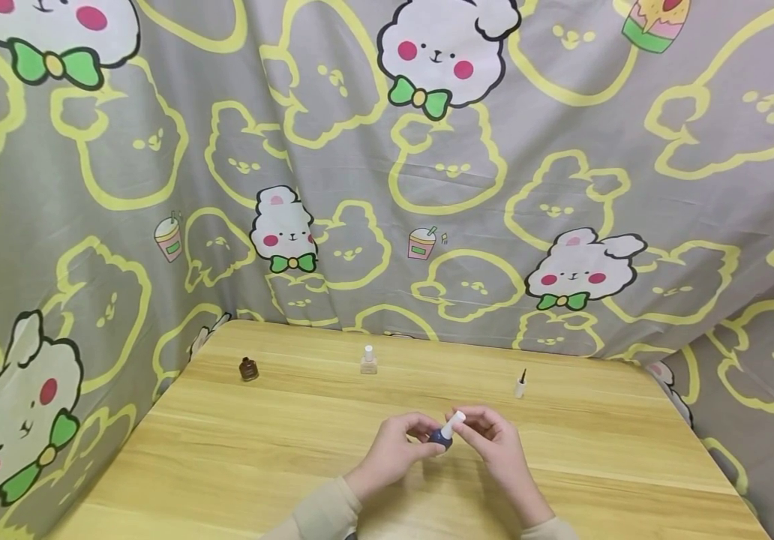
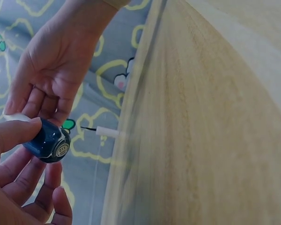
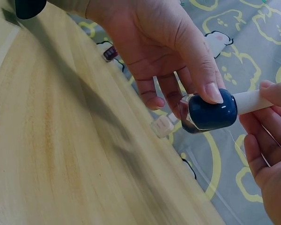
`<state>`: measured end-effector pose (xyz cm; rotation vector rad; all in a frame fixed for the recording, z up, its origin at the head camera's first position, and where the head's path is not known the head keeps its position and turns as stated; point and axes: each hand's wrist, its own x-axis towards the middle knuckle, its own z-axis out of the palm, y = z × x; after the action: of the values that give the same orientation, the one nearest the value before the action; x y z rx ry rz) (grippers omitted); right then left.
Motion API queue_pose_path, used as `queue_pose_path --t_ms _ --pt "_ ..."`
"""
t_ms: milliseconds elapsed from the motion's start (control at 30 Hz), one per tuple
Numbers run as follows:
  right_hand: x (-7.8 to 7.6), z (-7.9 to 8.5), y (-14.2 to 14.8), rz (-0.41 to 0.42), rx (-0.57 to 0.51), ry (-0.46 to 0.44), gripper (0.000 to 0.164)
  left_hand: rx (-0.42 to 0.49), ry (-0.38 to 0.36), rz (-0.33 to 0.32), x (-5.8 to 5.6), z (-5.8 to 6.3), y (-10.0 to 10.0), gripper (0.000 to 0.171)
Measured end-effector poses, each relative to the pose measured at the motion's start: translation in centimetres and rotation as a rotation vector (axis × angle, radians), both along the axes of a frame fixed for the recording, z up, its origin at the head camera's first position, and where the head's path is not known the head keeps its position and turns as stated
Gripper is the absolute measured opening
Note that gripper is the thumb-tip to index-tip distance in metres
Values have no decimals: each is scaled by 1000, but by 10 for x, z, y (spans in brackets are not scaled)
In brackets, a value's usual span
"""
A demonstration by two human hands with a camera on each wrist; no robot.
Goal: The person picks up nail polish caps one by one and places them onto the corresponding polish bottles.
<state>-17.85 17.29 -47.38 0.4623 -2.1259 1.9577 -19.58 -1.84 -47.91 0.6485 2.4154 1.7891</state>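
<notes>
Over the front part of the table, my left hand holds a dark blue nail polish bottle between thumb and fingers. The bottle is tilted, its base towards me in the left wrist view. My right hand pinches the bottle's white cap with thumb and fingers. The cap sits at the bottle's neck; whether it is screwed tight, I cannot tell. Farther back on the right, a separate white nail polish cap stands with its dark brush pointing up.
A wooden table carries everything. At its back left stands a small dark brown bottle without a white cap. A pale nail polish bottle with a white cap stands at the back middle. Patterned grey curtains hang around the table.
</notes>
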Motion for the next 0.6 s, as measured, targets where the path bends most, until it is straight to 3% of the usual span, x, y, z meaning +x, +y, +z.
queue_pose_path --t_ms 200,600 --pt "0 -2 -4 -90 -8 -12 17 -13 -7 4 2 2 1 22" --pt "2 0 -16 -235 -46 -48 21 -19 3 10 4 0 2 21"
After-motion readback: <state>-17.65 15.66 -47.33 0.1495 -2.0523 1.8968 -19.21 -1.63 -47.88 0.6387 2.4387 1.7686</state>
